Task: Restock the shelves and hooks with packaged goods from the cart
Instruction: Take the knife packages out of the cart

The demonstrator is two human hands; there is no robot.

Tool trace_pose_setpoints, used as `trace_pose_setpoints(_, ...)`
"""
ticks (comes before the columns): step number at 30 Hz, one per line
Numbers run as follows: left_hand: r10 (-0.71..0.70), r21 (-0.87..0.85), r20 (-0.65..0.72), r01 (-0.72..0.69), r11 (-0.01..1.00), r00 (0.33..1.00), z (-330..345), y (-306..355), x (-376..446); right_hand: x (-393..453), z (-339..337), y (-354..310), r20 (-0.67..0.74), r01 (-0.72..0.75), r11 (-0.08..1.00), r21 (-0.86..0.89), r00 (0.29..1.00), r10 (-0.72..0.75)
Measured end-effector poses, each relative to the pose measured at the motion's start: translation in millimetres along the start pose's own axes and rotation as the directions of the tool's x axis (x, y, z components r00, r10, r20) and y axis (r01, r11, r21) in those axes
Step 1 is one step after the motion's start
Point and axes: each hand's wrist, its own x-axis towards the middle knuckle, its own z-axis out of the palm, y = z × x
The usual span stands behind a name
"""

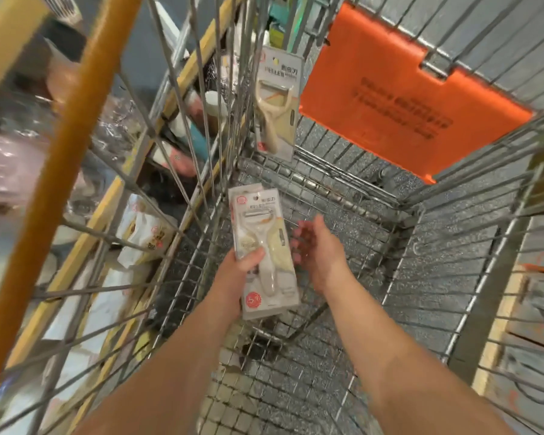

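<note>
A carded peeler pack point(264, 249) sits in the left hand point(242, 265), thumb across its front and fingers curled behind the card, held above the wire floor of the cart point(296, 387). The pack is tilted, its hang-hole end pointing away from the person and its round red sticker end toward the wrist. Just beside it on the right, the right hand point(318, 246) is released, fingers loosely spread and holding nothing; its fingertips are near the pack's right edge, and whether they touch it cannot be told.

A second peeler pack point(278, 98) of the same kind stands upright against the far left corner of the cart, leaning on the wire wall. To its right, an orange plastic flap point(390, 98) with dark printed lettering hangs on the cart's far wall. The speckled grey floor point(453, 215) shows through the mesh.

The cart's wire side wall stands between the hands and the shelves on the left. Beyond it are yellow-edged shelves point(107, 208) with blurred wrapped goods, among them a white packet with red marks point(145, 230). An orange handle bar point(60, 146) crosses the upper left.
</note>
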Motion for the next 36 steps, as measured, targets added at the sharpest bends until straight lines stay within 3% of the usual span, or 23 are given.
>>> trace_pose_setpoints(2,0.01,0.003,-0.006,-0.01,1.0,1.0,-3,5,2,7,1,-25,-0.063,0.2,0.968,-0.154,0.975,-0.211)
trace_pose_setpoints(5,0.024,0.042,-0.083,-0.02,0.999,0.996,-3,5,3,19,18,-72,0.023,0.437,0.858,-0.27,0.894,-0.448)
trace_pose_setpoints(7,0.018,0.064,-0.094,-0.012,0.998,0.995,-5,4,5,34,35,-99,0.066,0.501,0.794,-0.344,0.857,-0.512)
trace_pose_setpoints(11,0.033,0.072,-0.091,-0.027,0.997,0.995,-8,9,5,71,63,-124,-0.028,0.558,0.674,-0.485,0.76,-0.649)
trace_pose_setpoints(19,0.089,0.21,-0.119,-0.062,0.976,0.989,-4,18,1,80,83,-124,-0.028,0.569,0.637,-0.52,0.734,-0.678)
trace_pose_setpoints(26,0.17,0.19,-0.02,-0.163,0.968,0.985,5,11,-12,38,28,-126,-0.066,0.605,0.59,-0.535,0.666,-0.743)
trace_pose_setpoints(31,0.193,0.083,0.004,-0.193,0.978,0.981,19,6,-49,-29,-24,-97,-0.185,0.515,0.764,-0.388,0.768,-0.613)
trace_pose_setpoints(36,0.271,0.21,0.1,-0.286,0.935,0.958,36,11,-129,-115,-62,-64,-0.235,0.415,0.81,-0.414,0.811,-0.536)
